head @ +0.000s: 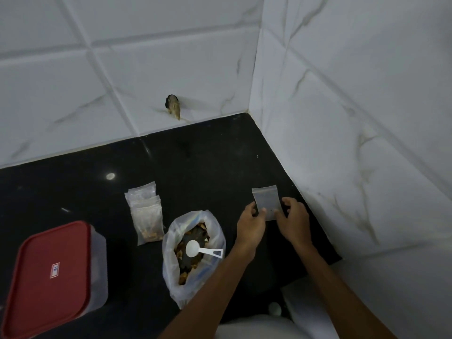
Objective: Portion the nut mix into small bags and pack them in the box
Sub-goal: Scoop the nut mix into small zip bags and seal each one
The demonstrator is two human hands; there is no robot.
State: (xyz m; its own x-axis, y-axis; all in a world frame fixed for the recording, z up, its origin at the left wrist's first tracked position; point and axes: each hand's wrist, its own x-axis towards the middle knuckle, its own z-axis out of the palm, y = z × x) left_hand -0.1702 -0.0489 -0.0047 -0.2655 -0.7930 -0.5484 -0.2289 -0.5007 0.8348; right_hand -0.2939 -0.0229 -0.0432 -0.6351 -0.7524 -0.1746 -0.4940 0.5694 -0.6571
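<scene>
- small bag (265,200): clear, apparently empty; over the black tabletop (195,162) at right; left hand (250,223) and right hand (294,221) each pinch its lower edge;
- large bag (171,238): open, holds nut mix (179,250) and white scoop (195,248);
- filled bags (146,216): stacked just left of it;
- box (99,265): far left, red lid (49,277) on

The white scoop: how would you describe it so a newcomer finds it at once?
On the black counter, just right of the red-lidded box, stands a large open bag of nut mix. The white scoop lies in its mouth on the nuts, handle over the right rim, the only opaque white item among clear bags.
</scene>
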